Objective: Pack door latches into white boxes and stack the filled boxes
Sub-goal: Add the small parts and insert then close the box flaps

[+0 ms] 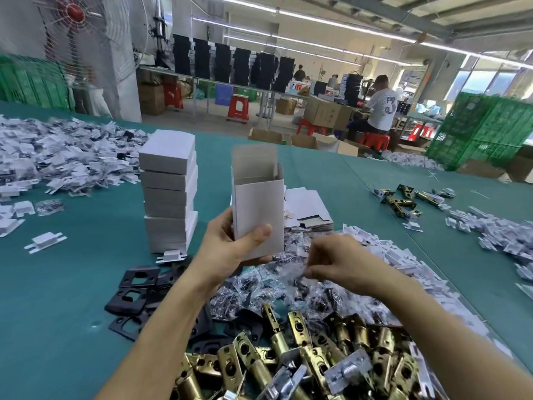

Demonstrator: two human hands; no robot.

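My left hand (230, 249) grips an upright white box (258, 206) by its lower end, the top flaps standing open. To its right, my right hand (334, 261) pinches a small clear plastic bag (291, 274) of screws, blurred, just above a heap of such bags (259, 293). A pile of brass door latches (302, 359) lies nearest me, under my forearms. A stack of closed white boxes (168, 192) stands left of the held box.
Black strike plates (135, 295) lie left of my left arm. Flat box blanks (307, 209) sit behind the held box. White plastic parts are heaped at the far left (57, 160) and along the right (403, 261). More latches (403, 200) lie far right on the green table (72, 298).
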